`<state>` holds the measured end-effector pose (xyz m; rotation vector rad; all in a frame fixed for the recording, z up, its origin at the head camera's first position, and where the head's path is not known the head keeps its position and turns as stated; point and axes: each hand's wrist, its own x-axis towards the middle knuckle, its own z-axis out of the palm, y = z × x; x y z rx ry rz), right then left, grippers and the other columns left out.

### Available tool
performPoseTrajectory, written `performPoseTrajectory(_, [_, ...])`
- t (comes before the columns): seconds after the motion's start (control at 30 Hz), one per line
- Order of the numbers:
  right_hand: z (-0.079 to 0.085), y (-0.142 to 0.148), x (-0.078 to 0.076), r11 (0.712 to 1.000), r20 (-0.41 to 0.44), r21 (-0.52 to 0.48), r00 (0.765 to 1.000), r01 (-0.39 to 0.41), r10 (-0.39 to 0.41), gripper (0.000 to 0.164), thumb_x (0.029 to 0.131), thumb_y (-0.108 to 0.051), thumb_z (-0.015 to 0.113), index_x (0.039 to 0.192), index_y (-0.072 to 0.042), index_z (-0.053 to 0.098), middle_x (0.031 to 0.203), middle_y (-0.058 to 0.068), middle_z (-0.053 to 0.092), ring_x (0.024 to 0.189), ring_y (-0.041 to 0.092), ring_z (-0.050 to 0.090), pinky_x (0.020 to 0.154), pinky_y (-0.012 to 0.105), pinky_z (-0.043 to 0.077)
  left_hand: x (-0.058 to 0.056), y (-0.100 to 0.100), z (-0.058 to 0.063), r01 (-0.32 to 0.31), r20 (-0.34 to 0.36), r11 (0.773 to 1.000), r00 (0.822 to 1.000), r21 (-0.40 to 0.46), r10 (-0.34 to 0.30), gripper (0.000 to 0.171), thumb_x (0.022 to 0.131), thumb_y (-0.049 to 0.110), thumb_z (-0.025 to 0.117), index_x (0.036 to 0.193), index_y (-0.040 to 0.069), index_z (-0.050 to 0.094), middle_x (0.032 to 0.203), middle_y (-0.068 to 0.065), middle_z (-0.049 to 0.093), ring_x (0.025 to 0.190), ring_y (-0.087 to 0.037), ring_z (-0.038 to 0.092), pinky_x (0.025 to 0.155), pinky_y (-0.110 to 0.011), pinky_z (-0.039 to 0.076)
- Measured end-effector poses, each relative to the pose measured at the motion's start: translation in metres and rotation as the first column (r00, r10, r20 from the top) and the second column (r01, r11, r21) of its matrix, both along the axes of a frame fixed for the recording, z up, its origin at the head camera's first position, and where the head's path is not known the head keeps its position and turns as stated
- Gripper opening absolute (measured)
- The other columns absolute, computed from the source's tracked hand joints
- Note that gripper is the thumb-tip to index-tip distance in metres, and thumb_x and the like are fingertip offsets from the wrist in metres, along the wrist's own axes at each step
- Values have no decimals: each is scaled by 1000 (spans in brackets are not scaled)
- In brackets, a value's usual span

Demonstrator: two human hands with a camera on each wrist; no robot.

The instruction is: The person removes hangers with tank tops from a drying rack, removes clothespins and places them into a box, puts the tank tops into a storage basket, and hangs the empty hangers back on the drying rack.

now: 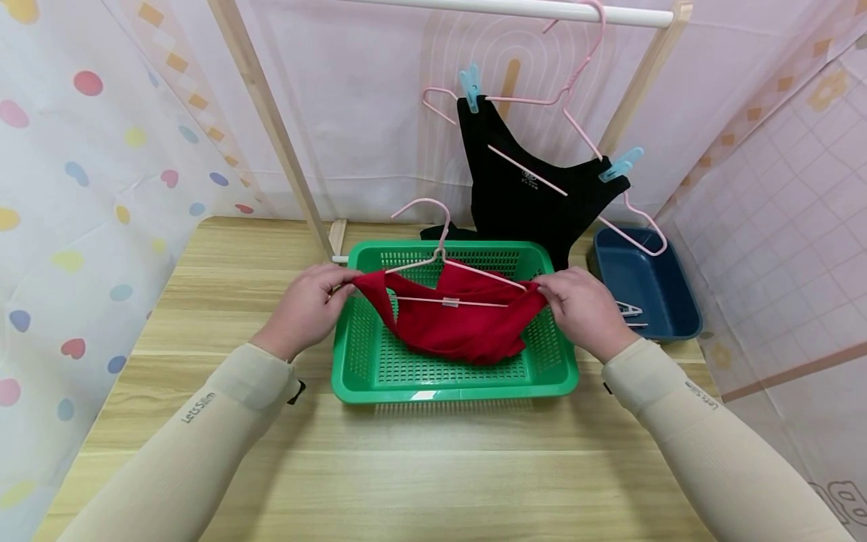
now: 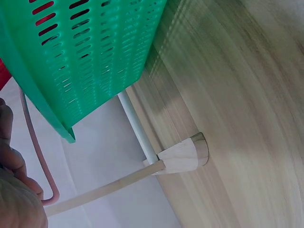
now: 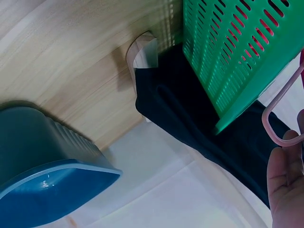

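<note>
A red sleeveless top (image 1: 460, 331) is spread over a pink clothes hanger (image 1: 447, 222), with the hanger's hook pointing up. My left hand (image 1: 305, 309) pinches the top's left shoulder at one end of the hanger. At the other end, my right hand (image 1: 585, 309) grips the right shoulder between thumb and fingers. Both hands are level, over the sides of a green perforated basket (image 1: 454, 394), and the top sags down into it. Each wrist view shows a hanger end, a bent pink corner (image 2: 51, 197) by the left hand and another (image 3: 273, 126) at the right fingertips.
Behind the basket, a black tank top (image 1: 515, 203) hangs from another pink hanger (image 1: 576, 71), fixed with light blue clothespins (image 1: 470, 86). That hanger hooks on a rack's white bar (image 1: 508, 7). A dark blue bin (image 1: 650, 278) holding white clothespins (image 1: 628, 309) stands at right.
</note>
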<state>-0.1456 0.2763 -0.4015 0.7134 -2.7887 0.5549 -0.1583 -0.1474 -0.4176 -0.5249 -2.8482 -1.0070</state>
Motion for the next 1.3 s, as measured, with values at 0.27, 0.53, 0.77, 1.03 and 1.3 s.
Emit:
performPoseTrajectory(0.27, [1, 1, 1, 1000, 12, 3, 1000, 8, -9, 20, 105, -8, 62, 117, -3, 77, 103, 12, 80, 99, 29, 66, 88, 46, 57, 0, 0, 0, -20, -19, 1000, 1000, -6, 19, 24, 107, 9, 60, 126, 4, 73, 123, -13, 72, 117, -33, 60, 98, -54, 52])
performPoseTrajectory(0.53, [1, 4, 1, 1000, 16, 4, 1000, 21, -21, 20, 105, -8, 62, 118, -4, 77, 110, 13, 79, 101, 31, 67, 91, 48, 57, 0, -2, 0, -23, -33, 1000, 999, 7, 23, 25, 107, 10, 60, 127, 3, 73, 124, -14, 72, 119, -35, 60, 102, -57, 52])
performPoseTrajectory(0.77, [0, 7, 1, 1000, 20, 1, 1000, 23, -23, 20, 105, -8, 62, 117, -4, 77, 111, 14, 79, 105, 32, 67, 95, 49, 57, 0, -5, 1, -26, -37, 1000, 999, 17, 27, 25, 106, 9, 60, 127, 4, 73, 122, -13, 72, 116, -34, 60, 98, -56, 52])
performPoseTrajectory(1.03, [1, 10, 2, 999, 42, -13, 999, 32, -32, 21, 105, -6, 60, 118, -2, 76, 109, 14, 79, 104, 32, 67, 93, 50, 57, 1, -6, 2, -28, -77, 999, 997, 27, 30, 24, 105, 5, 61, 124, 4, 74, 116, -14, 74, 110, -32, 61, 92, -52, 51])
performPoseTrajectory(1.3, [2, 11, 3, 998, 37, -21, 998, 52, -51, 20, 104, -5, 61, 118, -3, 76, 110, 14, 78, 103, 31, 66, 92, 50, 57, 0, -8, 1, -32, -91, 999, 995, 40, 35, 21, 105, 5, 61, 120, 2, 75, 113, -15, 74, 106, -31, 61, 89, -49, 49])
